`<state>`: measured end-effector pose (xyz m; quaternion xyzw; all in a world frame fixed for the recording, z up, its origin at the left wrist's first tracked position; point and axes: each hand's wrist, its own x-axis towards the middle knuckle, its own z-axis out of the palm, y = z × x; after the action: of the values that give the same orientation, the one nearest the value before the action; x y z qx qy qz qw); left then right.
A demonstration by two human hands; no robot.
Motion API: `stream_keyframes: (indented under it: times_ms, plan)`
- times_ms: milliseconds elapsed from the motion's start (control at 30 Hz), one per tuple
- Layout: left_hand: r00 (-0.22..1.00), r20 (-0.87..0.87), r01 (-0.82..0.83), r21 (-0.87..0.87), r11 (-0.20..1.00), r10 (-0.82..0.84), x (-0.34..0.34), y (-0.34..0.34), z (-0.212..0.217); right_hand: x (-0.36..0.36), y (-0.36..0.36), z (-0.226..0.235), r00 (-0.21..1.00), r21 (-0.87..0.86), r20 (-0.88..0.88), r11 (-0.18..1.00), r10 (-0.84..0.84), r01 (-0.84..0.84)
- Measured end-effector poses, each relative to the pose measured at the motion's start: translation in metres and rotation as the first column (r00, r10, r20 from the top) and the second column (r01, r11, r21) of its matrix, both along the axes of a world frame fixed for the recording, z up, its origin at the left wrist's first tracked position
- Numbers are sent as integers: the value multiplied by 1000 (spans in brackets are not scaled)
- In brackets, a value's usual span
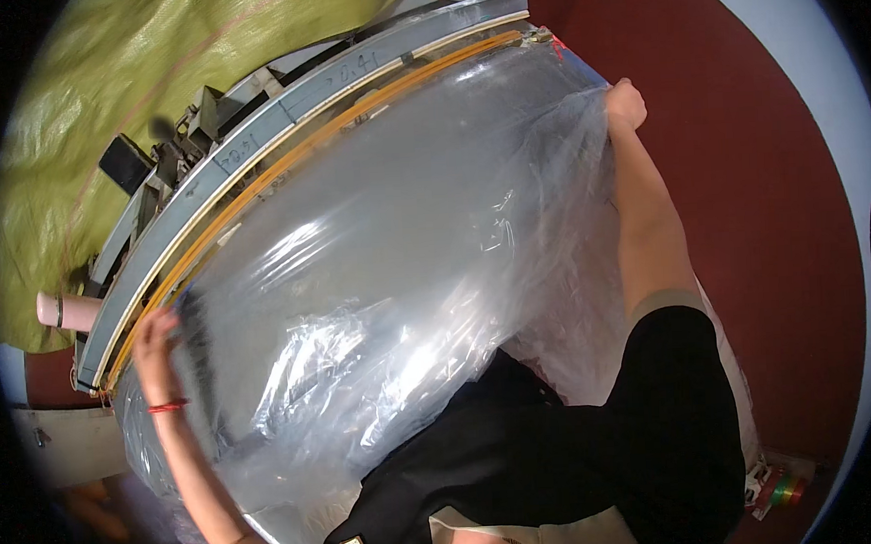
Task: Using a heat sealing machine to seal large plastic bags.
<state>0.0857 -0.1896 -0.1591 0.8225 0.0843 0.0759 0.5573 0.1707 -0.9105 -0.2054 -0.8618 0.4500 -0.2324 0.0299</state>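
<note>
A big, clear plastic sheet (356,237) lies in front of the person, stretched between the two hands; its long way runs on a slant, from low on the left to high on the right, and its far edge follows the orange strip (257,185) on the long grey metal frame (297,108); its near side comes back, shiny and wrinkled, to the person's black shirt (560,451).

The right hand (627,106) is curled up tight like a fist at the top right corner; it has hold of the sheet, and the plastic bunches into folds there; the right arm reaches far out.

The left hand (155,350) is at the sheet's left end, with its fingers a little bent and blurry; I cannot tell if it pinches the plastic or just touches it; this hand is the nearer one to the orange strip, right beside its low end, while the right hand is a bit away from the strip's high end; a pink bottle (68,310) lies near the left hand, past the frame.
</note>
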Motion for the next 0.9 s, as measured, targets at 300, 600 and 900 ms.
stream_keyframes:
  times_ms: [300, 600, 900]
  plan:
    - [754, 88, 569, 409, 713, -651, -92, -306, -30, 1, 1, -5, 999, 9, -5, 999, 33, -33]
    - [69, 161, 971, -237, 29, -985, -98, -238, -25, 1, 3, -4, 1000, -57, -15, 998, -19, 18]
    - [863, 492, 474, -867, 152, 114, -132, -32, 2, -6, -17, -14, 997, 7, -22, 997, 79, -79]
